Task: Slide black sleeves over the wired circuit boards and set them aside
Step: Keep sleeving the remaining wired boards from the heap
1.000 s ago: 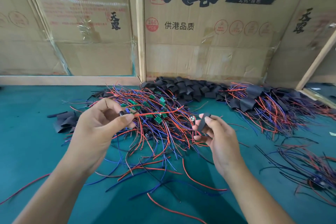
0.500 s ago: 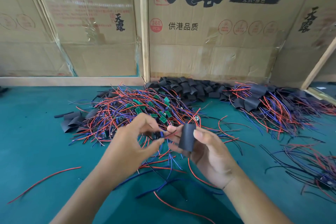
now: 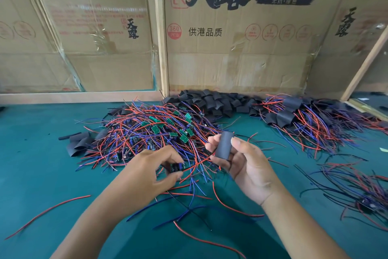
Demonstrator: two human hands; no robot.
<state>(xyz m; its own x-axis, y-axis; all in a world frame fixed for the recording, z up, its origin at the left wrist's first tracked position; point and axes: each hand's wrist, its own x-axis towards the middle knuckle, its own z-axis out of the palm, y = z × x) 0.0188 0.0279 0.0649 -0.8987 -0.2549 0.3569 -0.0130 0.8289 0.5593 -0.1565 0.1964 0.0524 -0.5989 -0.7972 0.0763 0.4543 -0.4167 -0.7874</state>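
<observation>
Sleeve [image 3: 224,145] raised upright, wire heap [image 3: 159,134] behind (cardboard [image 3: 241,65] beyond)

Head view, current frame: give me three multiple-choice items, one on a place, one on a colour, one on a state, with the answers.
1. Where is the heap of loose black sleeves?
A. against the cardboard wall
B. at the near table edge
C. in a box

2. What colour is the table?
A. white
B. teal green
C. yellow

3. What is the right hand doing?
A. lying flat
B. holding a black sleeve
C. pointing

Answers: 1 A, the heap lies at the foot of the cardboard; 2 B, teal shows around the wires; 3 B, fingers pinch the sleeve while the left hand holds a wired board.
</observation>
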